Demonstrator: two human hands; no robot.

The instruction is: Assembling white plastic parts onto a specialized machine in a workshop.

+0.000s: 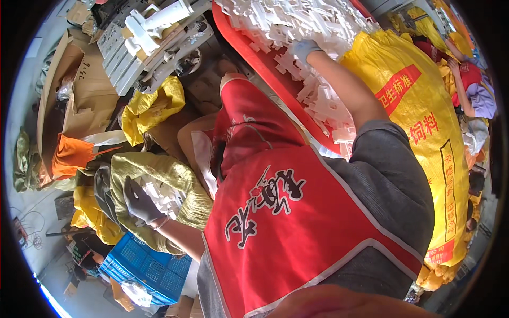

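Observation:
My left hand [141, 204], in a dark grey glove, is at the mouth of an olive-green woven sack [193, 201]. Its fingers look stretched out, with nothing seen in them. White moulded plastic pieces [172, 199] lie inside the sack beside this hand. My right hand [306, 50], in a light grey glove, reaches across a long red tub [249, 47] to the heap of white plastic parts [286, 21] in it. The fingers of that hand are partly hidden against the heap, so their grip is unclear.
A grey slatted stand [119, 58] carries a white pistol-shaped plastic piece [154, 26]. A full yellow woven sack [419, 138] stands right of the tub. At left are a cardboard box [93, 79], a yellow bag [156, 108] and a blue crate [146, 265]. Other people work at far right.

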